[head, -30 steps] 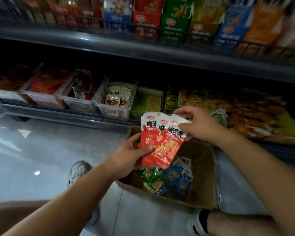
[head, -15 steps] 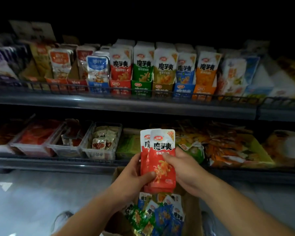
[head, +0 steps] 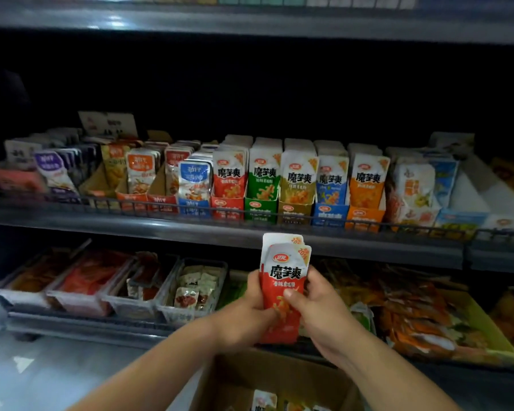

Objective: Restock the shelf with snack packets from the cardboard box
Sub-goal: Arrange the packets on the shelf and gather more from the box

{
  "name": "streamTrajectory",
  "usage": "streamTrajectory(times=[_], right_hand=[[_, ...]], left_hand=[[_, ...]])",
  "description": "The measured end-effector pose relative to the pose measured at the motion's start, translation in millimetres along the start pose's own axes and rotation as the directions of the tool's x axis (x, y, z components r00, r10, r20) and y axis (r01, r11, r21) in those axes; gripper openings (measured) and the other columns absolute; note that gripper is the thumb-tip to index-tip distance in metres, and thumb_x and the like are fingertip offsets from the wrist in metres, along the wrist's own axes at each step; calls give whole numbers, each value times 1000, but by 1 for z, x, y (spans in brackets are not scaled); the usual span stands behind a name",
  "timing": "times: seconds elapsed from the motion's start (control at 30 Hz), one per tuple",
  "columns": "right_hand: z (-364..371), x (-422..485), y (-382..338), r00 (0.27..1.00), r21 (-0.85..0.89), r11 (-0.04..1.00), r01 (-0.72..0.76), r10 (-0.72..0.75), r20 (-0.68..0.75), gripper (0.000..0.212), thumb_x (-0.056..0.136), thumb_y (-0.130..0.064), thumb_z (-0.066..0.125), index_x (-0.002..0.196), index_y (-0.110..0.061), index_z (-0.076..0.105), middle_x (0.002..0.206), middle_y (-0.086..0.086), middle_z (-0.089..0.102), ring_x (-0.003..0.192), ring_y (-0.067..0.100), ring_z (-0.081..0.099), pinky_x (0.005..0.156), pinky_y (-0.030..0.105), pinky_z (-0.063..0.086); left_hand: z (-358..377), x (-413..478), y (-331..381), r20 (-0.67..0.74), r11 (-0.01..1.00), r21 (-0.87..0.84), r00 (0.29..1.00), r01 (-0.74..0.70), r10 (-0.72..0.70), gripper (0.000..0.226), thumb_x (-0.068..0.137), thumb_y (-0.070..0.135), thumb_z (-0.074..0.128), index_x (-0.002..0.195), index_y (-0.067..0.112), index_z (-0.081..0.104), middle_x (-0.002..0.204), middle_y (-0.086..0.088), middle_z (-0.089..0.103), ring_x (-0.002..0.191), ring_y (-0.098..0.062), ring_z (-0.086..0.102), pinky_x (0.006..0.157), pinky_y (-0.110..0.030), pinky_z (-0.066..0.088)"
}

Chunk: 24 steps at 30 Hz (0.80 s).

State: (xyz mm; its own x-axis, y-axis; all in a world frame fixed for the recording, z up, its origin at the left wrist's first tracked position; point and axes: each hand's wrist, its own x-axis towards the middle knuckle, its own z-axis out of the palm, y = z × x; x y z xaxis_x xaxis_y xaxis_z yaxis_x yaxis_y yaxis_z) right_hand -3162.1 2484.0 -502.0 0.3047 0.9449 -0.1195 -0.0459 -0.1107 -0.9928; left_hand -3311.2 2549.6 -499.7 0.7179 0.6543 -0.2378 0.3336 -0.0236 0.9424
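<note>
Head camera, looking forward and down at a dim shop shelf.

My left grip (head: 244,315) and my right grip (head: 318,318) meet in the lower middle of the view. Both are curled round a small stack of red snack packets (head: 282,280), held upright with the white tops up. At least two packets show, the back one peeking out above the front one. A thumb from each side presses on the lower front of the stack.

The stack hangs in the air, its top overlapping the front edge of the middle shelf (head: 190,229), below the wire rail. On that shelf, matching packets stand in display cartons side by side. From left to right they are the red carton (head: 229,179), green carton (head: 263,176), gold carton (head: 298,179), blue carton (head: 330,180) and orange carton (head: 367,179). The red carton is above and a little left of the stack I hold. Further left, blurred packets in purple, orange and blue fill the same shelf.

On the lower shelf behind my hands, clear plastic tubs (head: 190,289) sit to the left and hold small sachets. Loose orange packets (head: 422,321) lie heaped to the right.

The cardboard box (head: 294,372) stands open below my wrists at the bottom edge. A few boxed packets (head: 263,400) show inside, mostly cut off. The pale glossy floor (head: 57,372) fills the bottom left.
</note>
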Motion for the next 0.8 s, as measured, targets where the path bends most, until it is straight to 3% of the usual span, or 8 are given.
streamTrajectory(times=[0.1,0.23,0.33,0.4,0.53,0.63,0.73,0.8], right_hand=[[13,18,-25,987,-67,986,153,-155,-29,46,98,-5,59,126,-41,55,117,-8,70,108,13,67,92,48,57],[36,58,-76,946,-85,944,318,-321,-30,50,99,-9,58,138,-37,46,127,-8,64,117,13,62,95,49,55],[55,95,-112,897,-157,889,429,-440,-37,54,98,-15,60,143,-36,39,131,-5,60,120,16,59,97,51,54],[68,117,-130,863,-224,846,485,-504,-36,51,99,-16,60,140,-38,40,128,-3,61,117,18,60,96,51,54],[88,150,-149,824,-275,793,544,-567,-3,51,99,-9,58,142,-31,39,130,0,59,119,17,58,98,45,54],[92,164,-146,828,-278,790,547,-559,39,51,99,-7,57,142,-30,39,130,-1,58,119,15,57,100,43,53],[93,173,-140,826,-317,773,549,-560,65,51,98,-6,58,137,-35,40,127,-6,59,118,10,56,102,41,51],[89,175,-136,816,-358,747,560,-571,86,48,98,-8,59,132,-38,41,124,-11,59,117,6,56,104,39,50]], left_hand=[[-29,0,27,-19,993,103,998,-57,59,77,89,32,60,146,41,10,134,3,55,121,-13,60,106,-35,52],[-82,15,65,-163,965,165,960,-201,228,48,97,28,58,135,45,34,145,3,50,136,-19,51,115,-47,44],[-120,30,90,-308,909,328,881,-257,360,43,94,37,63,134,34,50,136,-2,59,127,-21,59,107,-47,51],[-139,39,102,-392,894,355,825,-272,407,40,102,22,60,140,27,50,129,2,64,117,-14,64,98,-35,54],[-163,56,104,-542,866,402,684,-298,488,43,102,16,61,143,24,52,118,10,67,97,4,62,85,-23,55],[-173,70,92,-574,867,404,657,-291,488,51,102,18,63,150,26,47,126,10,66,100,3,63,81,-18,54],[-179,75,80,-570,853,425,643,-303,512,52,101,17,63,149,28,47,125,13,67,107,1,64,88,-21,57],[-180,77,75,-553,837,455,640,-305,534,50,101,16,63,147,30,48,118,21,64,100,12,59,80,-8,52]])
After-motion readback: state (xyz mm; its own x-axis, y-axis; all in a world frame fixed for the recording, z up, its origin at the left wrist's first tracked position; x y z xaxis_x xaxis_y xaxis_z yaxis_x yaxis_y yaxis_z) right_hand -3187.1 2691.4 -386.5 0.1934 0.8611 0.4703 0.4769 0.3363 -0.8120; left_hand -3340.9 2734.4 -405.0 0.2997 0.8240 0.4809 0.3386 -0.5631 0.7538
